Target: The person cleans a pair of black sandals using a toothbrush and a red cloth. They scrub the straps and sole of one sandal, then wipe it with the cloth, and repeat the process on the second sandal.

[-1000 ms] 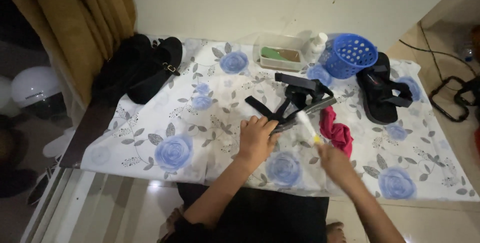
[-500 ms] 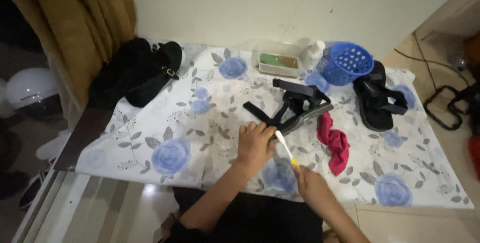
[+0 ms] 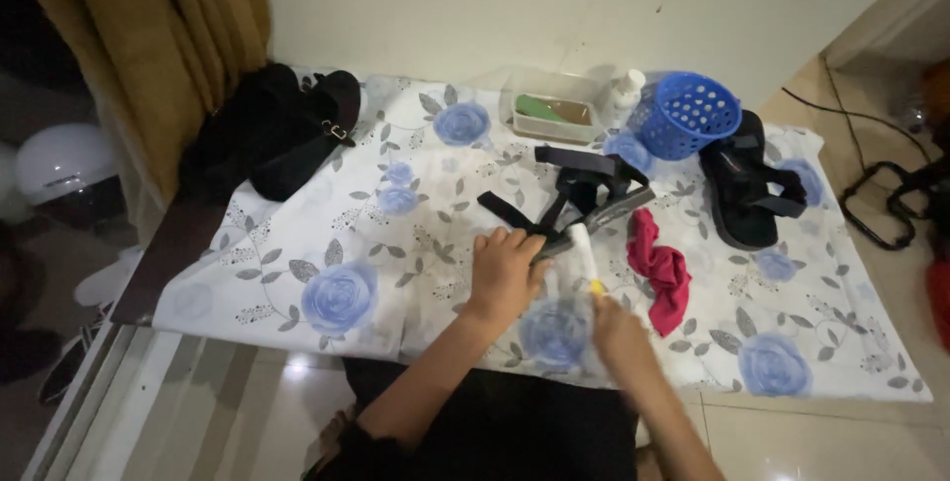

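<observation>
A black strapped sandal (image 3: 586, 187) lies on its side on the flowered sheet (image 3: 327, 243), its grey sole edge facing me. My left hand (image 3: 505, 275) rests palm down on the sandal's near end and holds it there. My right hand (image 3: 618, 335) is closer to me and grips a small brush (image 3: 584, 251) with a white head and a yellow handle. The brush tip points at the sandal's sole edge, beside my left fingers. A crumpled red cloth (image 3: 661, 271) lies just right of the brush.
A second black sandal (image 3: 749, 187) lies at the right, next to a blue plastic basket (image 3: 689, 115). A clear tub (image 3: 552, 117) and a white bottle (image 3: 624, 91) stand by the wall. Black bag and shoe (image 3: 282, 130) lie far left by a curtain (image 3: 148, 36). Cables (image 3: 891, 206) trail on the floor.
My right hand has drawn the brush left and toward me, from near the red cloth to beside my left hand. The left hand has stayed on the sandal.
</observation>
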